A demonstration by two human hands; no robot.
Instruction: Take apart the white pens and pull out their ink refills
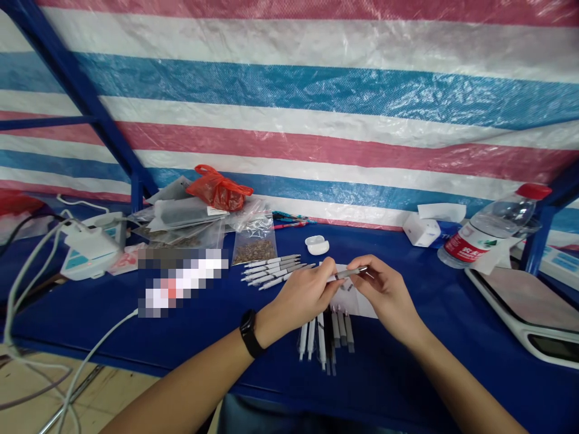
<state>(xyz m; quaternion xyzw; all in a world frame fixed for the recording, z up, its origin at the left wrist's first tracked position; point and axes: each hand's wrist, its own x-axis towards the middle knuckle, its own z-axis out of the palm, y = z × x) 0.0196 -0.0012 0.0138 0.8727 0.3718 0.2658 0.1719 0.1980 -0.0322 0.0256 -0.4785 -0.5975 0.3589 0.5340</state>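
A white-and-grey pen (346, 274) is held nearly level between my two hands above the table. My left hand (305, 292), with a black band on its wrist, pinches the pen's left part between thumb and fingers. My right hand (384, 292) has its fingers closed about the pen's right end, partly hiding it. Beneath the hands lies a white paper (366, 306) with small dark pieces on it. Nearer me are several white pen barrels (311, 337) and several grey pen parts (342, 331). Left of my left hand lies a group of similar pens (271, 272).
Behind the pens are a zip bag of small brown pieces (254, 248), a white earbud case (317, 245) and a red plastic bag (219, 190). To the right stand a tilted bottle (479, 235), a small white box (420, 231) and a scale (529, 301). Cables (27, 361) run at left.
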